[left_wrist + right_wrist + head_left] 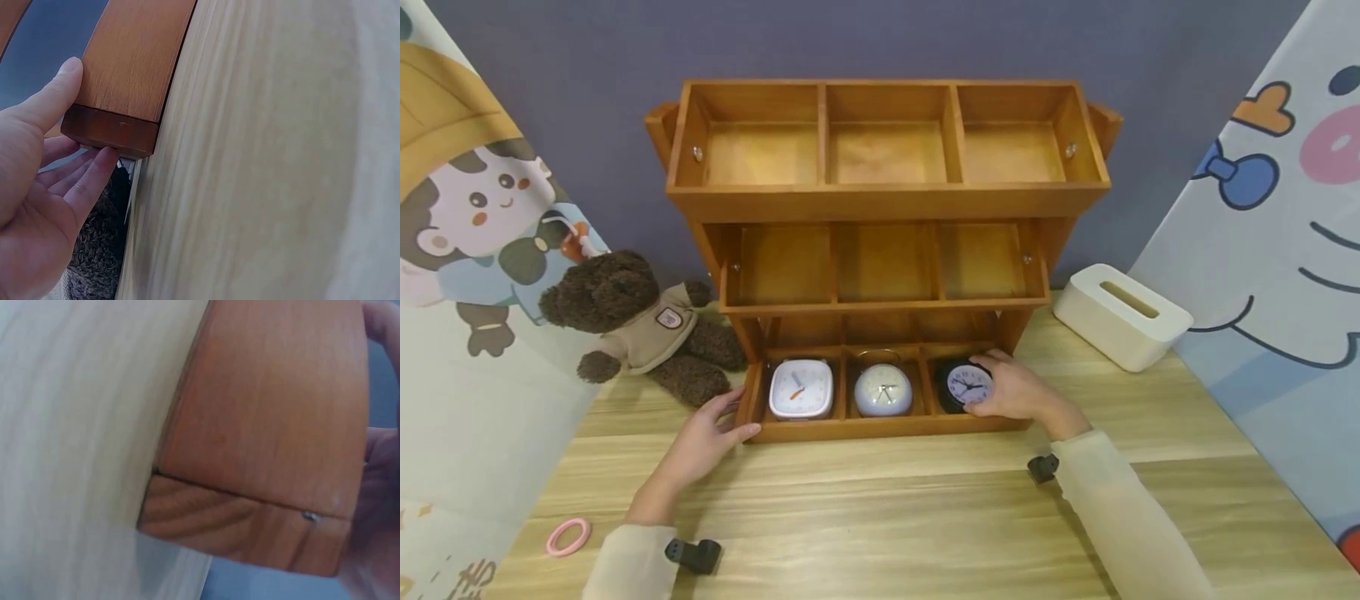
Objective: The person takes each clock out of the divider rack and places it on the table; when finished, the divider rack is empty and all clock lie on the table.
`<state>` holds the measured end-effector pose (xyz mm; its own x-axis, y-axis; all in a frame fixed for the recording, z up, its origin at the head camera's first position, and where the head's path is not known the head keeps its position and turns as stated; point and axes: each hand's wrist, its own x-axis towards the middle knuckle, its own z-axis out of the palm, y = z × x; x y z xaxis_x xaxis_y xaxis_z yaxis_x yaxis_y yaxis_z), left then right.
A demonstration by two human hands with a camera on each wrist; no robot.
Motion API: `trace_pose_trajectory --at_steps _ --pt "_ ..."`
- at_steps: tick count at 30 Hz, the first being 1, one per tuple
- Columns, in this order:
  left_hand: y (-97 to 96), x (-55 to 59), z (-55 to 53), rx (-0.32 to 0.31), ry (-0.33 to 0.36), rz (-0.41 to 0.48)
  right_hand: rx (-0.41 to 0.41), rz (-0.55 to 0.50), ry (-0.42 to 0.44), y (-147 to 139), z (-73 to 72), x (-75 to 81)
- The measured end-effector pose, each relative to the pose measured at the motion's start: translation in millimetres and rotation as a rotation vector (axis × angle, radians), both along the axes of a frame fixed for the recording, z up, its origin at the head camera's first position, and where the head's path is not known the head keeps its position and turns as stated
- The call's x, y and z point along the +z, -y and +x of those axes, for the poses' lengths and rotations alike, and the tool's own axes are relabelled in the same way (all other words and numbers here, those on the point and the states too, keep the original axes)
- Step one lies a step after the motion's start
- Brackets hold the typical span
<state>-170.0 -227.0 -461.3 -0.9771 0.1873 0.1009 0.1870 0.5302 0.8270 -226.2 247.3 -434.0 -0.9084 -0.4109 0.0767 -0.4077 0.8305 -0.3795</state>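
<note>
A three-tier wooden shelf [887, 204] stands on the table, each tier split into three compartments. The bottom row holds a white square clock [801, 389] at left, a round lavender alarm clock [883, 392] in the middle and a round black alarm clock [967, 385] at right. My right hand [1011, 387] holds the black clock by its right side, fingers at the top and thumb low on its face. With thumb and fingers, my left hand [707, 437] grips the front left corner of the bottom tier; its end piece [111, 130] shows between them in the left wrist view.
Left of the shelf, a brown teddy bear [651, 325] in a beige top leans close to my left hand. A cream tissue box [1120, 317] sits at the right. Toward the front left lies a pink ring [568, 537]. The upper two tiers show bare compartments.
</note>
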Motion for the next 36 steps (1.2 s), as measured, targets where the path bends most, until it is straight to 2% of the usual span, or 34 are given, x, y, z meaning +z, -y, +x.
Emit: trace_pose_trajectory --at_steps 14,18,28,36 --pt "0.3 3.5 4.1 0.008 0.002 -0.031 0.028 -0.042 -0.105 -8.5 5.3 12.7" --pt "-0.2 2.8 2.6 0.009 -0.001 -0.036 0.036 -0.058 -0.133 -11.8 5.9 21.0" --pt "1.3 1.6 1.5 0.011 -0.011 -0.059 0.056 -0.053 -0.096 -24.6 9.4 41.8" --pt "2.4 2.9 0.7 0.010 0.000 -0.081 0.105 -0.064 -0.181 -48.3 20.1 55.7"
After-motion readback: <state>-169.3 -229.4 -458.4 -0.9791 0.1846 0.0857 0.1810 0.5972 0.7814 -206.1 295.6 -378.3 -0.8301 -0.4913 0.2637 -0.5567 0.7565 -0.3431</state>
